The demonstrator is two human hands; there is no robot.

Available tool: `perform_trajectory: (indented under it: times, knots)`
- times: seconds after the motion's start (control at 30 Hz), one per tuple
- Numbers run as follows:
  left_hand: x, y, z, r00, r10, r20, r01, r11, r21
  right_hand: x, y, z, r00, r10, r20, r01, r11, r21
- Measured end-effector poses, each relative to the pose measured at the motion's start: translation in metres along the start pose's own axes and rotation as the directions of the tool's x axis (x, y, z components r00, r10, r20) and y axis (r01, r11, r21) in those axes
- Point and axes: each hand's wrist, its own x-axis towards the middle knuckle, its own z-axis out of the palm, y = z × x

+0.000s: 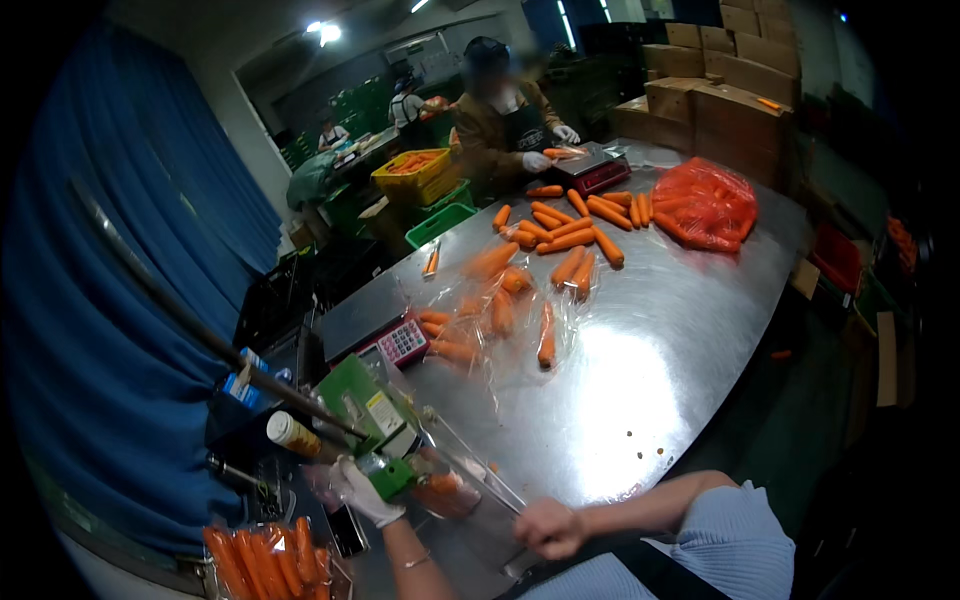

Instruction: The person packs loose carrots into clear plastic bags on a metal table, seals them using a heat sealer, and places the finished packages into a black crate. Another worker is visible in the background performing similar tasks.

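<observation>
My left hand (pixel 365 491), in a white glove, is at the near side of a green bench machine (pixel 369 401), beside its lower green part; its fingers are partly hidden, so I cannot tell what they hold. My bare right hand (pixel 550 529) is closed on the end of a long metal lever (pixel 480 472), which runs from the machine. A clear plastic bag with carrots (pixel 448 487) lies under the lever, between the hands. Beyond the machine, carrots in clear bags (pixel 499 307) lie on the steel table (pixel 675 322).
A digital scale (pixel 367 322), a paper cup (pixel 292 433) and a phone (pixel 346 531) are near the machine. Bagged carrots (pixel 270 559) sit at the lower left. Across the table, a co-worker (pixel 499 120) handles carrots at another scale (pixel 592 171), near a red bag of carrots (pixel 703 204).
</observation>
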Motion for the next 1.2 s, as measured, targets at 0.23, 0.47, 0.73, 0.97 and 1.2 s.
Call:
perform_trajectory:
  times: [0.23, 0.47, 0.73, 0.97, 1.2]
  knots:
    - [-0.036, 0.117, 0.045, 0.964, -0.051, 0.261, -0.042, 0.940, 0.340, 0.042, 0.002, -0.025, 0.929, -0.100, 0.357, 0.127, 0.991, -0.053]
    - [-0.034, 0.084, 0.073, 0.866, 0.022, 0.499, -0.035, 0.999, 0.016, 0.127, 0.056, -0.104, 0.951, 0.202, -0.233, -0.255, 0.940, -0.225]
    - [-0.115, 0.107, 0.143, 0.839, 0.075, 0.539, -0.239, 0.940, 0.242, -0.058, 0.185, -0.229, 0.841, 0.504, -0.198, -0.226, -0.006, -0.974]
    - [-0.158, 0.069, 0.083, 0.421, -0.361, 0.832, 0.165, 0.933, 0.321, -0.057, 0.201, -0.251, 0.845, 0.526, -0.099, -0.202, 0.141, -0.969]
    - [-0.212, -0.011, -0.022, -0.173, -0.674, 0.719, 0.282, 0.665, 0.691, 0.053, 0.166, -0.307, 0.748, 0.141, -0.649, -0.621, 0.496, -0.608]
